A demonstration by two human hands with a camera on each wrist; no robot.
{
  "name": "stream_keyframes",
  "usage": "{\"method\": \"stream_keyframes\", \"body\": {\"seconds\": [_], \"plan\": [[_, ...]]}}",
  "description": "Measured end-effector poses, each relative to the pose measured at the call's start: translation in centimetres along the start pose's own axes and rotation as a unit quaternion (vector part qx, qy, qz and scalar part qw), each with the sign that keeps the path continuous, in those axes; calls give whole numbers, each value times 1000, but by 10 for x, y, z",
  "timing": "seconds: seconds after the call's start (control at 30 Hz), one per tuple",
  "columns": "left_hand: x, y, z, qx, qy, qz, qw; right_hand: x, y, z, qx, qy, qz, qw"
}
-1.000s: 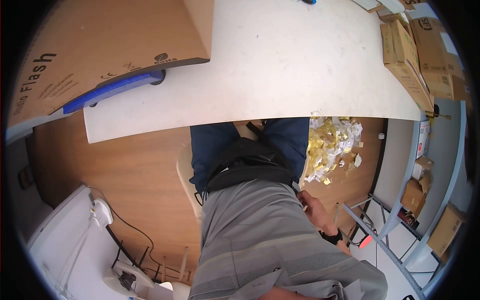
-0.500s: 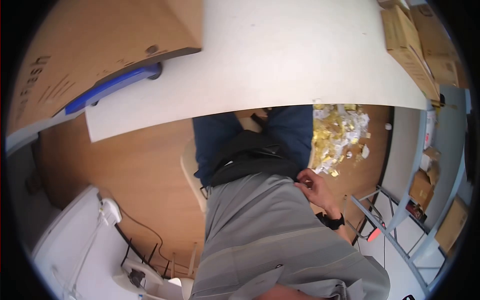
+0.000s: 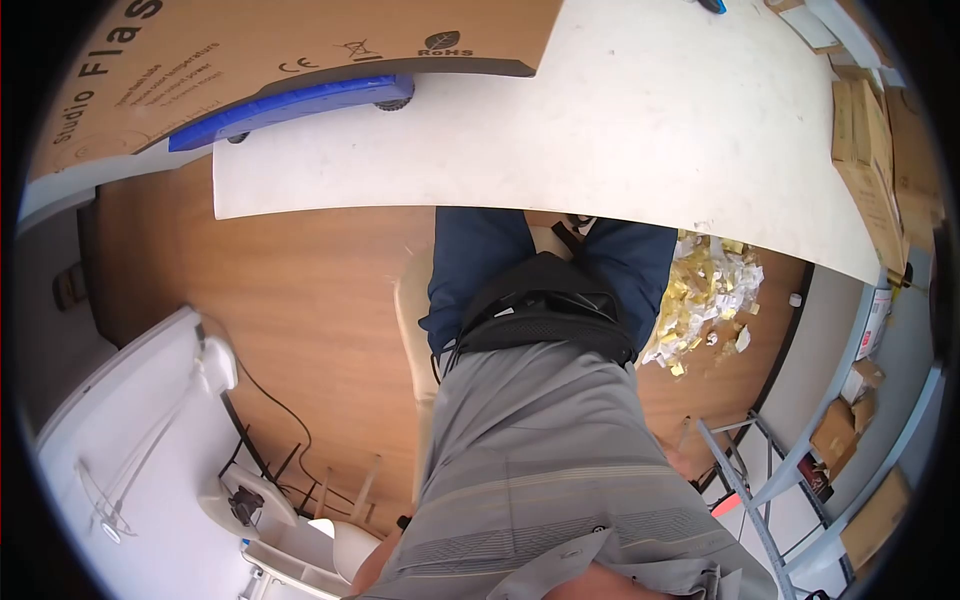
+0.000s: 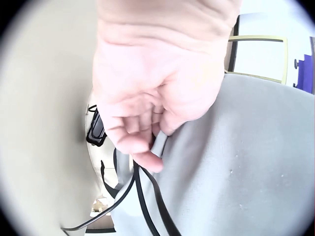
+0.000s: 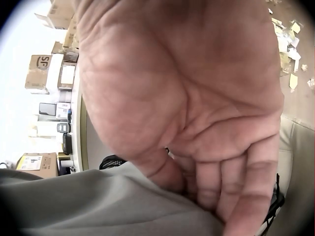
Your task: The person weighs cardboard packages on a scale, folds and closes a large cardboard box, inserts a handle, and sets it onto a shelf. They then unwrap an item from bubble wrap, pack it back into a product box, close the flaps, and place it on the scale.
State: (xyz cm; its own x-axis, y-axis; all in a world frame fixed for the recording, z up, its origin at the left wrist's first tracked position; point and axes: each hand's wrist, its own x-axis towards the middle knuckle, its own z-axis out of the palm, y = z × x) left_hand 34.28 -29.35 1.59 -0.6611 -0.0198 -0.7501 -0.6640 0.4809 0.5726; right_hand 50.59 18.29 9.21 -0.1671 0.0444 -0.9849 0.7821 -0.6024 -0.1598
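The person wears a grey shirt (image 3: pixel 540 450), with a black waist bag (image 3: pixel 545 310) across the lap. In the left wrist view the left hand (image 4: pixel 152 88) has curled fingers, with a fold of the shirt's cloth between thumb and fingers. Black straps (image 4: pixel 140 196) hang just below those fingertips. The right hand (image 5: pixel 187 108) curls its fingers and thumb into the shirt at the person's side, the fingertips partly hidden by cloth. From the head, the right hand shows only as a sliver beside the shirt, and the left hand is hidden.
A white table (image 3: pixel 640 130) stands in front, bearing a large cardboard box (image 3: pixel 300 40) and a blue wheeled thing (image 3: pixel 290 108). Paper scraps (image 3: pixel 705 300) lie on the floor at right. A metal-framed shelf (image 3: pixel 800 480) is at the right, a white panel (image 3: pixel 130 440) at the left.
The right hand has moved back from beside the waist bag to the shirt's side, mostly out of sight. Part of the left arm now shows at lower left. The head view has shifted.
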Motion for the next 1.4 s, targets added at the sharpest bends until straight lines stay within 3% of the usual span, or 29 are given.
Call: {"method": "stream_keyframes", "body": {"seconds": [0.23,0.8,1.27,1.37,1.4], "plan": [[6,-1,2,-41,-23,-26,999,1,-8,-8,-5,23,-10,1000],[36,1,13,-108,-137,-95,980,-27,24,-33,33,124,-27,991],[33,14,10,-162,-169,-139,962,-31,47,-50,40,153,-44,986],[41,47,26,-126,-169,-183,960,-23,45,-58,32,145,-49,988],[40,50,38,-38,-149,-164,975,-18,43,-61,27,138,-51,989]]}}
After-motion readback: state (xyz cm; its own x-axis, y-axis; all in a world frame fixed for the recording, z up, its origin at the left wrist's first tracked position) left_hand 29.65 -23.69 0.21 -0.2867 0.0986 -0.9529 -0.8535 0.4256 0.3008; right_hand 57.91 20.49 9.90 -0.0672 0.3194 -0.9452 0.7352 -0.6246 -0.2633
